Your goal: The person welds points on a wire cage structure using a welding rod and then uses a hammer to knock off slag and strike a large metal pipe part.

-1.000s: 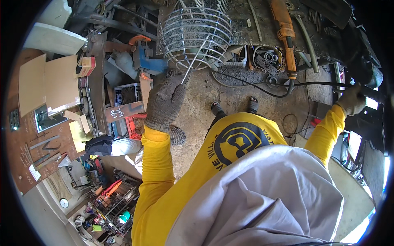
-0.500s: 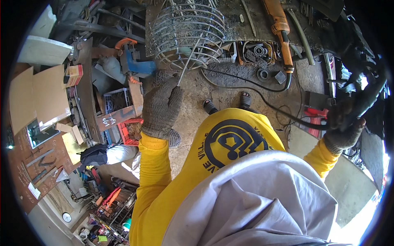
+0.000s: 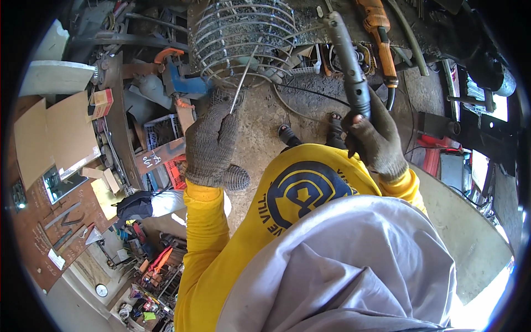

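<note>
The person's left hand, in a dark knitted glove, has its fingers closed around the lower end of a thin metal rod. The rod is tilted and goes upward in front of a round wire cage; whether its far end touches the cage, one cannot tell. The cage is made of curved metal bars and is at the near edge of the dark worktop.

The right hand, gloved also, has its fingers closed around the lower end of a grey tubular tool with small holes along its side. This tool points up toward the worktop, well apart from the rod. To its right lies an orange power tool. A blue clamp is located to the left of the cage. Below, between the two hands, the person's sandalled feet are on the floor.
</note>
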### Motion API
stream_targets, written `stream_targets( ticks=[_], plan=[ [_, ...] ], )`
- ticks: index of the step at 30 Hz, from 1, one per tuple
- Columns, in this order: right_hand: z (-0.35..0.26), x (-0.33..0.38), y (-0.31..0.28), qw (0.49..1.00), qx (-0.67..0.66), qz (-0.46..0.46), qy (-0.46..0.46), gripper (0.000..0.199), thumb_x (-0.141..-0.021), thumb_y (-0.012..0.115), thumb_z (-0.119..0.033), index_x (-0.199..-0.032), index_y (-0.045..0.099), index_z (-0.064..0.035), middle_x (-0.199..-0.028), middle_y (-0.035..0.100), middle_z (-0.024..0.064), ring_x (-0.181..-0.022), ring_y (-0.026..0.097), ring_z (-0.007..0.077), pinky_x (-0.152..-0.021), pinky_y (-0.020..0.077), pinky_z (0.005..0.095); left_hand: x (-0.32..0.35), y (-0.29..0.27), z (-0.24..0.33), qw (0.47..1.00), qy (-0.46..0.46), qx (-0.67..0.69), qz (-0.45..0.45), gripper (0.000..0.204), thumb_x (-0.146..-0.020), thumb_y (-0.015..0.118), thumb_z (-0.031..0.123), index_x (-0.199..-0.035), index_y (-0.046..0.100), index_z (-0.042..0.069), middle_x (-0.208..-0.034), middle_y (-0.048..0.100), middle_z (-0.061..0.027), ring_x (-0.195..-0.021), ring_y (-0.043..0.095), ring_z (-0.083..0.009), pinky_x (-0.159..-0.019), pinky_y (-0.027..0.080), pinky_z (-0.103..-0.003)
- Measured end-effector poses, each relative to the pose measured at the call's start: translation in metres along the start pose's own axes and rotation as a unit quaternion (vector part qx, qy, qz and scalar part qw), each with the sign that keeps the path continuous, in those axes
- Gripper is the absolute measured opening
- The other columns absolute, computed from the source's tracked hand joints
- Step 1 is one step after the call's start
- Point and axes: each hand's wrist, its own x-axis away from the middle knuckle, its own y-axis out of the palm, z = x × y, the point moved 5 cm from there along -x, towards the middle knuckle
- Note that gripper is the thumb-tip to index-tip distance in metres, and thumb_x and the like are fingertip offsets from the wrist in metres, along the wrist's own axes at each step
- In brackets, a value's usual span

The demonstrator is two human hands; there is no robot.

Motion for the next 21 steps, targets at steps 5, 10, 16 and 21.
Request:
stream_targets(
  ticks=[5, 10, 16, 21],
  plan=[
    [0.028, -0.014, -0.001, 0.999, -0.006, 0.002, 0.034, 0.072, -0.1, 0.067, -0.018, -0.16, 0.03, -0.0056, -0.092, 0.062, 0.0032, -0.062, 0.059, 0.0083, -0.056, 0.0504, 0.0234, 0.006, 0.002, -0.006, 1.0, -0.021, -0.014, -0.008, 0.026, -0.094, 0.069, 0.007, -0.119, 0.07, 0.0, -0.105, 0.075, -0.0137, -0.089, 0.073, -0.0214, -0.079, 0.057, -0.033],
    [0.046, -0.025, -0.003, 1.0, 0.0, -0.01, 0.02, 0.073, -0.1, 0.065, -0.017, -0.162, 0.027, -0.0081, -0.089, 0.061, 0.0018, -0.064, 0.056, 0.007, -0.057, 0.0483, 0.0243, 0.008, 0.001, -0.005, 1.0, -0.013, -0.014, -0.012, 0.025, -0.095, 0.069, 0.009, -0.119, 0.07, 0.0, -0.106, 0.074, -0.0136, -0.091, 0.072, -0.02, -0.079, 0.057, -0.032],
    [0.046, -0.032, 0.004, 0.998, 0.065, -0.015, 0.003, 0.075, -0.1, 0.065, -0.017, -0.163, 0.026, -0.0089, -0.089, 0.062, 0.0029, -0.064, 0.056, 0.0075, -0.058, 0.0485, 0.0246, 0.01, 0.003, -0.012, 0.999, -0.029, 0.006, -0.022, 0.025, -0.096, 0.068, 0.007, -0.12, 0.069, 0.0, -0.107, 0.074, -0.0137, -0.092, 0.072, -0.0201, -0.079, 0.057, -0.032],
    [0.051, -0.032, 0.007, 0.998, 0.055, -0.019, 0.018, 0.073, -0.1, 0.066, -0.018, -0.162, 0.028, -0.0066, -0.09, 0.063, 0.0043, -0.066, 0.058, 0.0075, -0.06, 0.0495, 0.025, 0.007, 0.002, -0.008, 1.0, -0.011, -0.008, -0.017, 0.025, -0.096, 0.068, 0.006, -0.12, 0.069, 0.0, -0.108, 0.074, -0.0135, -0.091, 0.072, -0.0199, -0.079, 0.057, -0.032]
  ],
)
